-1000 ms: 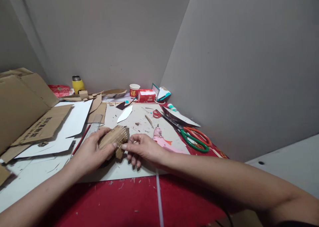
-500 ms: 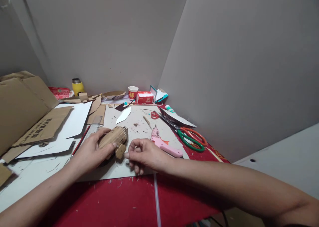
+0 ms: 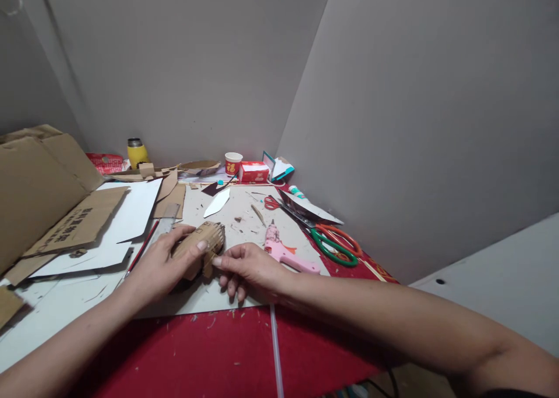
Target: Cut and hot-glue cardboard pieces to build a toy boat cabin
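My left hand [image 3: 172, 257] is wrapped round a brown corrugated cardboard model [image 3: 198, 241], its thumb lying on top and its fingers over the far side. The model's ridged end faces right. A small cardboard flap [image 3: 210, 263] sticks out at the model's near right side. My right hand [image 3: 248, 270] pinches the edge of this flap between thumb and forefinger, the other fingers curled below. Just right of that hand lies a pink hot glue gun [image 3: 290, 255], its nozzle pointing away from me.
Green- and orange-handled scissors [image 3: 334, 244] and small red-handled scissors [image 3: 273, 203] lie to the right. Cardboard sheets [image 3: 78, 223] and white board fill the left. At the back stand a yellow bottle [image 3: 137, 153], a red paper cup [image 3: 233, 164] and a red tissue pack [image 3: 254, 171].
My right hand has shifted slightly left and up onto the cardboard flap, which now appears turned more edge-on. My left hand keeps its hold on the model, its thumb barely moved.
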The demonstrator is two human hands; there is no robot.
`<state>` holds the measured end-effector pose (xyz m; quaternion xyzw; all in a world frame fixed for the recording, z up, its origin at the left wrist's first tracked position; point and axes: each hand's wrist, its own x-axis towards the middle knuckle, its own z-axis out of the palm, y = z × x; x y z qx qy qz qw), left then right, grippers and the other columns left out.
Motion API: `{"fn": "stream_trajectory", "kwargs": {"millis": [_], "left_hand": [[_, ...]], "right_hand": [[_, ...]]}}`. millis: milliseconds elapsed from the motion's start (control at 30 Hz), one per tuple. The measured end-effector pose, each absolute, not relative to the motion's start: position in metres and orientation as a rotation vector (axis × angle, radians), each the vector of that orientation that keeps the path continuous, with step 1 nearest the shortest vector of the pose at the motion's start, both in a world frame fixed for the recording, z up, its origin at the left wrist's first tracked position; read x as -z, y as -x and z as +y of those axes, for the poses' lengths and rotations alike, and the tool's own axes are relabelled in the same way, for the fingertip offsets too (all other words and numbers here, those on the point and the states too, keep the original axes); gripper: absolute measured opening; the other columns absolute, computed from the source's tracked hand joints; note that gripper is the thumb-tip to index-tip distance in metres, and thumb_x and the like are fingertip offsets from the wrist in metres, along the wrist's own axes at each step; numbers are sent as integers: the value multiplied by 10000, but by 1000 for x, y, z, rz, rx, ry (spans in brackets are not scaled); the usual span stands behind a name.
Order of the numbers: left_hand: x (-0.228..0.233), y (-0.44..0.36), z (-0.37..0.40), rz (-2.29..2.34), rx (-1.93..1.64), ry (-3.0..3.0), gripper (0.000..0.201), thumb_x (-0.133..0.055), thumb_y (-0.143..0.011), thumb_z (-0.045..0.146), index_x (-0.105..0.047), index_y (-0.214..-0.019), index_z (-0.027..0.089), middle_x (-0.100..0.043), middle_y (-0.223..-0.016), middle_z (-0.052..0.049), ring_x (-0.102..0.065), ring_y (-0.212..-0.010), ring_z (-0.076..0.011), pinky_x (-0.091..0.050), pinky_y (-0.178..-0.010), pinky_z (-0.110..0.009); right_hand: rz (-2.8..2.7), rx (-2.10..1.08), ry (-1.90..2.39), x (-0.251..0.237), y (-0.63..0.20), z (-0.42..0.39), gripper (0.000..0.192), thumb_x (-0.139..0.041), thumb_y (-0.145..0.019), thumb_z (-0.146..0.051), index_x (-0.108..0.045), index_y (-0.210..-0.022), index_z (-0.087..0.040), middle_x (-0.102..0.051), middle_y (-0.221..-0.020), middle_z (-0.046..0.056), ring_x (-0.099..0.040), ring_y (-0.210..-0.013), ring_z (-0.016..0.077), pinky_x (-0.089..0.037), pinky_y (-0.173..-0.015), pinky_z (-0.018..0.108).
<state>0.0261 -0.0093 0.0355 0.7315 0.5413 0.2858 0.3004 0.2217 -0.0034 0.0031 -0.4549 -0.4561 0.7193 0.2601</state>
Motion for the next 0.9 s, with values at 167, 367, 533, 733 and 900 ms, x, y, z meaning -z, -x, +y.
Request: {"fn": "stream_trajectory", "kwargs": {"millis": [167,367,533,733,900], "left_hand": [[-32,-23,-9,1421,-777,-1918,597,-444,-869,635,-591,-1222,175,-649,-1254,-112,-577,-1149,-312,-423,-1003,-435],[-41,-11,-11,1493,-801,-1781,688,-450,-825,691,-590,-1256,172,-606,-1335,-131,-516,-1255,-343,-376,-1071,-478],[-44,17,-25,1531,-848,-1542,757,-531,-750,734,-578,-1266,182,-603,-1326,-175,-598,-1161,-357,-476,-977,-492],[-30,32,-57,1604,-805,-1404,767,-614,-743,675,-481,-1301,164,-688,-1017,-132,-708,-807,-269,-571,-635,-350],[-19,22,-63,1569,-751,-1571,643,-568,-815,566,-468,-1287,142,-644,-780,-16,-653,-540,-196,-515,-547,-314]], "right_hand": [[-1245,-1967,1250,-5,-225,-6,306,-676,-863,-352,-585,-678,-126,-638,-544,-11,-566,-365,70,-447,-306,142],[-1246,-1948,1296,-15,-240,-16,296,-645,-883,-379,-585,-733,-131,-650,-550,0,-568,-371,76,-434,-304,142],[-1260,-1773,1303,-25,-261,-20,259,-666,-854,-370,-598,-796,-128,-651,-586,4,-569,-389,75,-430,-328,147],[-1212,-1620,1324,-32,-261,8,107,-601,-890,-249,-533,-883,-166,-655,-680,4,-581,-420,75,-404,-327,144],[-1143,-1710,1349,-30,-243,8,20,-499,-918,-182,-484,-917,-169,-648,-680,9,-597,-443,86,-445,-355,160]]}}
